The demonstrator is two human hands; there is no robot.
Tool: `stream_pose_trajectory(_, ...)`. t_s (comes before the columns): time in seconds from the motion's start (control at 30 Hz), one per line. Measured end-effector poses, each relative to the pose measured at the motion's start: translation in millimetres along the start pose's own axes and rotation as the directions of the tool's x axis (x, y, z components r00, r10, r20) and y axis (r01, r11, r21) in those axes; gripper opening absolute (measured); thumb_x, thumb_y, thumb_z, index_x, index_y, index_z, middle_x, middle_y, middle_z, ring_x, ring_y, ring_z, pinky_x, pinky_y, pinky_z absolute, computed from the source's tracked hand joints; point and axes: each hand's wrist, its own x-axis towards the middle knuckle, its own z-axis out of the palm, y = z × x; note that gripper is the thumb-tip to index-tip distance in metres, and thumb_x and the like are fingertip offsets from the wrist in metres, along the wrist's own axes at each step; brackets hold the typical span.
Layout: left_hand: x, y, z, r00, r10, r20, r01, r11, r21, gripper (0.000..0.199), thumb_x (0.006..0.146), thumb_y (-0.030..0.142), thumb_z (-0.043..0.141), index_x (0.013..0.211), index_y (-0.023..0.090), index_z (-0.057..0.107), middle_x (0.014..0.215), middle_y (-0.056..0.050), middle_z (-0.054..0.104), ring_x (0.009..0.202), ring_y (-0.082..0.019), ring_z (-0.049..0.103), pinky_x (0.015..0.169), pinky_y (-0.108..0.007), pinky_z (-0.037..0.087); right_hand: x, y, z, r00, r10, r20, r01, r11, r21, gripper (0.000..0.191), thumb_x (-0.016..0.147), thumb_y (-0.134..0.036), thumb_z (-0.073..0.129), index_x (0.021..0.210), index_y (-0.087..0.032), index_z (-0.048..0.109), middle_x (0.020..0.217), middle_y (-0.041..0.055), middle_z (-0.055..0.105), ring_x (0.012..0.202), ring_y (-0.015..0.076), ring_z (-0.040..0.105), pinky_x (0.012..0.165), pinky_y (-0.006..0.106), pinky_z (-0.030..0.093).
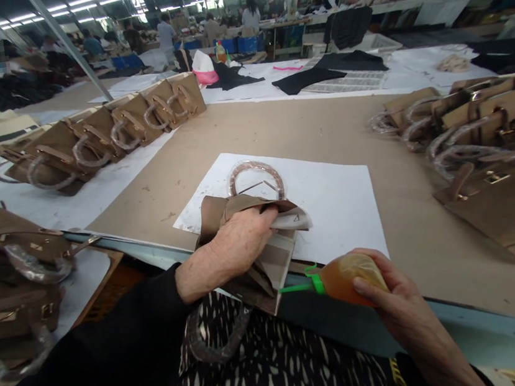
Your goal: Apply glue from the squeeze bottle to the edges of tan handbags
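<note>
A brown handbag [215,214] lies at the table's front edge, partly over my lap, its pale lining turned out. One plastic-wrapped handle [254,167] rests on a white sheet [339,208]; another hangs over my lap. My left hand [235,242] is closed on the bag's upper edge, its fingertips partly hidden in the fold. In my right hand [381,284] is a squeeze bottle [347,276] of amber liquid, tilted sideways. The bottle's green nozzle points left, its tip close to the bag's lower lining.
Brown handbags stand in a row at the back left [136,123], with more at the near left [16,260] and along the right [505,187]. A slanted metal pole [68,47] rises at the left. Black fabric pieces [309,79] lie farther back; people work beyond.
</note>
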Motion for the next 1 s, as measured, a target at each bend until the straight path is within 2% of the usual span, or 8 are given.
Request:
stream_pose_trajectory(0.2, 0.2, -1.1, 1.6, 1.000, 0.010, -0.029, -0.010, 1.000, -0.013, 0.032, 0.091, 0.016, 0.042, 0.119, 0.015, 0.058, 0.120, -0.013, 0.063, 0.108, -0.026, 0.060, 0.096, -0.042, 0.048, -10.7, -8.3, 4.3, 1.000, 0.020, -0.016, -0.020, 1.000, 0.009, 0.043, 0.074, -0.045, 0.080, 0.107, -0.025, 0.061, 0.091, 0.0044, 0.066, 0.080, 0.0242, 0.059, 0.067, 0.029, 0.049)
stream_pose_trajectory(0.33, 0.5, -0.5, -0.4, 0.998, 0.032, -0.046, -0.031, 0.999, 0.013, 0.030, 0.090, 0.017, 0.046, 0.116, 0.015, 0.060, 0.121, -0.012, 0.062, 0.110, -0.027, 0.059, 0.096, -0.042, 0.049, -16.7, -16.1, 6.6, 0.994, 0.030, -0.101, -0.027, 0.999, 0.037, 0.046, 0.073, -0.045, 0.081, 0.111, -0.027, 0.060, 0.096, 0.0036, 0.066, 0.085, 0.0236, 0.059, 0.072, 0.028, 0.049)
stream_pose_trajectory(0.43, 0.6, 0.4, -1.4, 0.999, 0.019, -0.034, -0.018, 1.000, 0.007, 0.030, 0.090, 0.017, 0.048, 0.117, 0.014, 0.060, 0.121, -0.013, 0.063, 0.109, -0.027, 0.060, 0.096, -0.043, 0.049, -17.1, -14.8, 7.9, 0.987, -0.010, -0.158, 0.016, 0.999, 0.037, 0.046, 0.074, -0.043, 0.082, 0.112, -0.030, 0.061, 0.097, 0.0009, 0.065, 0.086, 0.0213, 0.059, 0.074, 0.025, 0.048)
stream_pose_trajectory(0.63, 1.3, 1.0, -0.5, 0.999, 0.023, -0.036, -0.022, 1.000, 0.013, 0.034, 0.089, 0.016, 0.049, 0.122, 0.014, 0.059, 0.123, -0.013, 0.061, 0.114, -0.028, 0.058, 0.101, -0.044, 0.046, -18.8, -6.4, 9.9, 0.997, -0.050, -0.062, 0.049, 0.999, -0.006, 0.039, 0.075, -0.039, 0.082, 0.107, -0.030, 0.062, 0.092, -0.0003, 0.065, 0.080, 0.0194, 0.059, 0.070, 0.024, 0.049)
stream_pose_trajectory(0.83, 2.0, 0.9, 0.2, 1.000, 0.013, -0.027, -0.012, 1.000, 0.014, 0.035, 0.089, 0.016, 0.048, 0.123, 0.013, 0.058, 0.124, -0.014, 0.061, 0.117, -0.029, 0.056, 0.102, -0.046, 0.045, -32.7, -15.0, 13.0, 0.999, 0.011, -0.046, -0.012, 0.999, -0.032, 0.039, 0.075, -0.043, 0.080, 0.106, -0.029, 0.063, 0.087, -0.0005, 0.066, 0.078, 0.0197, 0.060, 0.068, 0.023, 0.049)
stream_pose_trajectory(1.0, 2.2, 1.1, -1.1, 0.999, 0.022, -0.029, -0.022, 1.000, 0.000, 0.036, 0.089, 0.013, 0.048, 0.124, 0.013, 0.057, 0.120, -0.013, 0.064, 0.118, -0.028, 0.055, 0.103, -0.045, 0.044, -38.6, -18.0, 20.9, 0.986, 0.116, -0.116, -0.107, 0.991, 0.086, 0.049, 0.070, -0.047, 0.082, 0.109, -0.026, 0.061, 0.087, 0.0007, 0.066, 0.077, 0.0186, 0.058, 0.068, 0.021, 0.048)
